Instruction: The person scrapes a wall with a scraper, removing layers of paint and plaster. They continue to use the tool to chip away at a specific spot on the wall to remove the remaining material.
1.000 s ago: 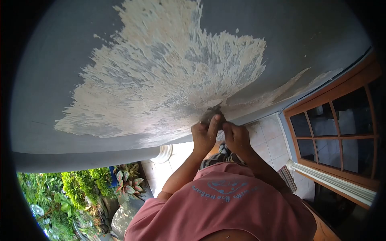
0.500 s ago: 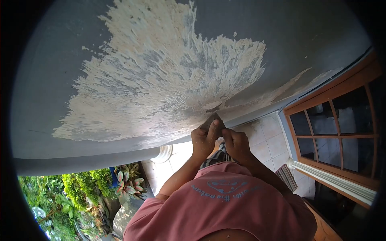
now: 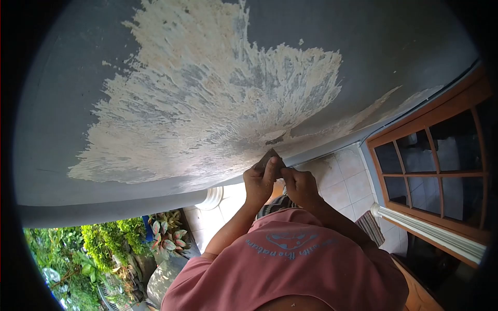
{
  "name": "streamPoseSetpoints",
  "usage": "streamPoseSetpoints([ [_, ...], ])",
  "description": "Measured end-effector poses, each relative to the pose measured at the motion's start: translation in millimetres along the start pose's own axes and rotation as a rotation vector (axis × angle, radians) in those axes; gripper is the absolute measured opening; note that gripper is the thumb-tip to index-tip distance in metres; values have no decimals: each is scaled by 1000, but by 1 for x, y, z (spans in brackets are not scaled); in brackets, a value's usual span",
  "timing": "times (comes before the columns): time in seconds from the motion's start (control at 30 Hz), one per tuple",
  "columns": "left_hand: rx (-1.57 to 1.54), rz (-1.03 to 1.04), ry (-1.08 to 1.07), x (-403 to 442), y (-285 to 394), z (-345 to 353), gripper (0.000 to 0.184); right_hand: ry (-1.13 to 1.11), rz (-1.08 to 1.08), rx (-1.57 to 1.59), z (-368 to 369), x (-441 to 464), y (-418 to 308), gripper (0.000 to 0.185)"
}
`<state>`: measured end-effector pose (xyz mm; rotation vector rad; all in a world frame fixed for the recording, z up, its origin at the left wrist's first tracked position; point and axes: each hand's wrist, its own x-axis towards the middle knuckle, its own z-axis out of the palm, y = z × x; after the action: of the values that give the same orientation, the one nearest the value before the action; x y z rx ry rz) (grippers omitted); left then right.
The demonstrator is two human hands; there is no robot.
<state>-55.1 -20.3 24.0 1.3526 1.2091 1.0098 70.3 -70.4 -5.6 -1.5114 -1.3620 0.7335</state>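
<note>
My left hand [image 3: 259,182] is closed around a flat, dark scraper [image 3: 271,157], its thumb lying along the blade. The fingers of my right hand [image 3: 301,186] are closed on the scraper's right side. The blade's corner points at the grey wall [image 3: 373,31], close to a small dark spot [image 3: 275,140] in a broad, rough patch of peeled paint [image 3: 207,103]. Whether the corner touches the wall I cannot tell. The handle, if there is one, is hidden by my hands.
A wooden-framed window [image 3: 430,166] stands at right, with a striped mat [image 3: 370,229] on the tiled floor [image 3: 347,176] below. Green plants [image 3: 111,238] and a white column base [image 3: 211,198] are at lower left. A second peeled strip [image 3: 373,111] runs rightward.
Both hands and the scraper have shifted slightly left and down, away from the small spot. That spot now shows more dark surface where a pale flake was.
</note>
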Motion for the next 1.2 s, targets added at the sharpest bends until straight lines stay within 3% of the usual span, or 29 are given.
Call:
streamPoseSetpoints([
  [0.2, 5, 3, 11, -2, 8, 6, 30, 25, -34, -21, -1, 0, 7, 26],
  [0.33, 24, 152, 23, 15, 24, 11, 28, 22, -13, 13, -15, 20, -17, 25],
  [0.47, -23, -32, -21, 3, 23, 7, 29, -8, -5, -27, -17, 7, -16, 24],
  [0.7, -162, 47, -80, 12, 26, 7, 29, 11, 20, -39, -15, 14, -21, 26],
  [0.8, -105, -60, -89, 7, 9, 4, 28, 1, -5, -131, -10, 1, -5, 26],
  [0.93, -116, 13, -83, 12, 6, 6, 30, 10, 22, -124, -6, 3, -5, 27],
  [1.07, -124, -99, -93, 7, 8, 0, 30, -1, 25, -112, -2, 0, -3, 27],
  [1.2, -73, -20, -96, 12, 6, -3, 31, 40, 6, -68, 3, 4, -2, 26],
])
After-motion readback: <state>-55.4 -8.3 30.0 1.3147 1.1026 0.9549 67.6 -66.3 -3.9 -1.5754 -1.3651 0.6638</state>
